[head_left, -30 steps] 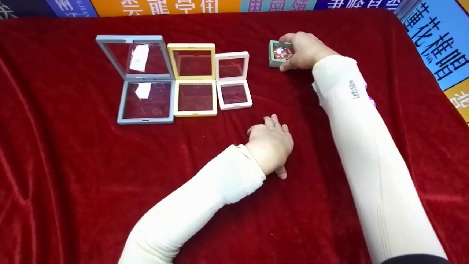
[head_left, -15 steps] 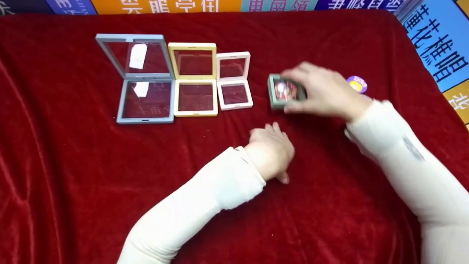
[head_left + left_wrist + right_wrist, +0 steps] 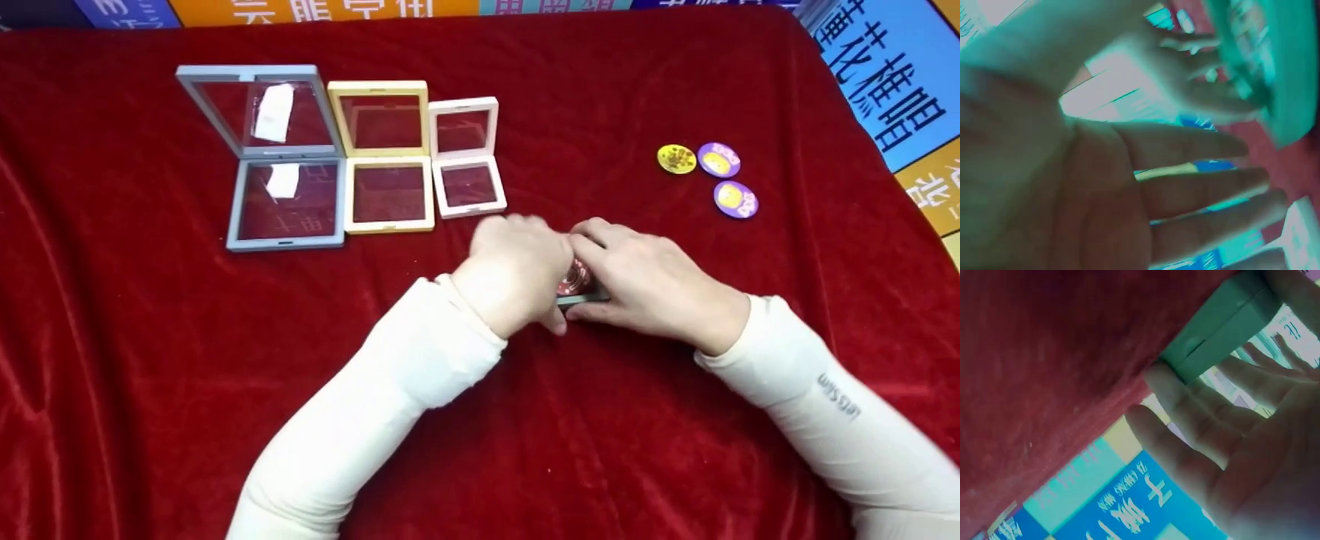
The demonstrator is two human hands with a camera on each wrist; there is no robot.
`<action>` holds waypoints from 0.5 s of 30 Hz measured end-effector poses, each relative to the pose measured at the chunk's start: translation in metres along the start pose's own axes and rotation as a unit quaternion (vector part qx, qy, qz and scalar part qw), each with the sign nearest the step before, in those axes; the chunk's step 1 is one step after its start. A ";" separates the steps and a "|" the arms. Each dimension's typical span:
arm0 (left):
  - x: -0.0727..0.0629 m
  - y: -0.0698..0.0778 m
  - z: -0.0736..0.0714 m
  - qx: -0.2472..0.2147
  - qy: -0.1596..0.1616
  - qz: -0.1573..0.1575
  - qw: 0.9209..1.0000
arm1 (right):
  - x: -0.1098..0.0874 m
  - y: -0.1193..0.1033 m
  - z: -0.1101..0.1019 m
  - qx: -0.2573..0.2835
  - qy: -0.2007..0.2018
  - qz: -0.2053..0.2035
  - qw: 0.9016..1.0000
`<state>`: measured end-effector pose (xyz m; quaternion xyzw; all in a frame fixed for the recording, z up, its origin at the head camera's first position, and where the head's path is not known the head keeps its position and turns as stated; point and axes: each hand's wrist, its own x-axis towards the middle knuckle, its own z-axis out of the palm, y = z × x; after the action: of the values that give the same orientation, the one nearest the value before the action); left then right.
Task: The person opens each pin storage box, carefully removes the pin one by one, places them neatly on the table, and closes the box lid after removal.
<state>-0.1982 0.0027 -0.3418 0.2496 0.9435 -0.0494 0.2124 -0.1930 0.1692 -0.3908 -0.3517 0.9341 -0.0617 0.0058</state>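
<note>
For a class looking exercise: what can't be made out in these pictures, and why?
Head: most of the green box, covered by the left hand and right hand.
Left wrist: the box's pattern, blurred.
Right wrist: the box's upper part, cut off by the top edge.

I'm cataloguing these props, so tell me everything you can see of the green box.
The green box is small, straight-edged and plastic-looking, with a seam and a small dark slot on its side; its halves lie together, so it looks closed. A red patterned disc shows at its face. It is between the right hand, which holds it, and the left hand, whose contact with it is unclear. Whether it rests on the red cloth cannot be told.
</note>
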 end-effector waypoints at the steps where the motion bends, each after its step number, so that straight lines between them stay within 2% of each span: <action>1: 0.003 0.002 0.002 0.000 -0.005 0.007 1.000 | -0.002 -0.001 0.001 0.002 0.001 0.008 1.000; 5: 0.015 0.005 0.010 -0.001 0.014 0.026 1.000 | -0.009 -0.001 -0.001 0.021 -0.023 0.036 0.999; 10: 0.018 0.001 0.015 0.000 0.033 0.028 0.999 | -0.009 0.005 -0.005 0.053 -0.056 0.034 0.996; 15: 0.019 0.002 0.016 0.004 0.035 0.025 0.999 | -0.009 0.010 -0.007 0.068 -0.047 0.041 0.996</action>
<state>-0.2060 0.0099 -0.3640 0.2758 0.9435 -0.0389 0.1794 -0.1929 0.1833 -0.3854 -0.3141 0.9402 -0.1078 0.0762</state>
